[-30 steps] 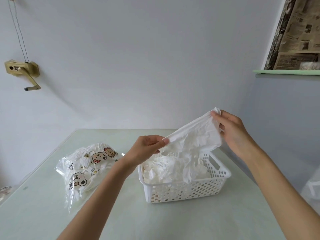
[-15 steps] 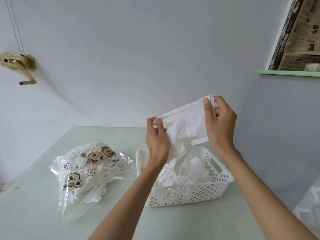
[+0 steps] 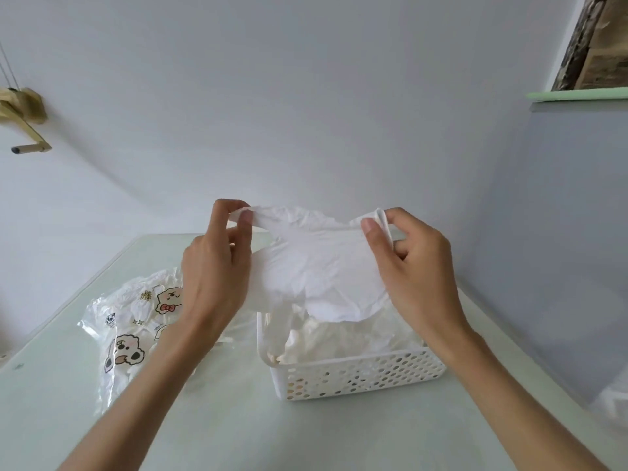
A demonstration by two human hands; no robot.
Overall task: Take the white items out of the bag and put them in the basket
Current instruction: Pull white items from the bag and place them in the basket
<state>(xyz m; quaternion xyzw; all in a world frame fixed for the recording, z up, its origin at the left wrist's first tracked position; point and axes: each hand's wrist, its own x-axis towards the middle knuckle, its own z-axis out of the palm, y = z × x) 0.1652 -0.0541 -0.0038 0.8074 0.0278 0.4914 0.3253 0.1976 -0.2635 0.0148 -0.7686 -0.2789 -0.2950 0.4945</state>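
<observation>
At frame centre our left hand (image 3: 214,266) and right hand (image 3: 414,266) pinch the thin, crumpled white sheet (image 3: 319,266) by its top corners; limp, featherlight, probably tearable.

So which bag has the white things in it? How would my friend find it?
Look at the pale green table, then the white holey basket on it. The bag lies flat just left of that basket, behind the left hand. It is clear, crinkly plastic printed with cartoon bear faces.
</observation>
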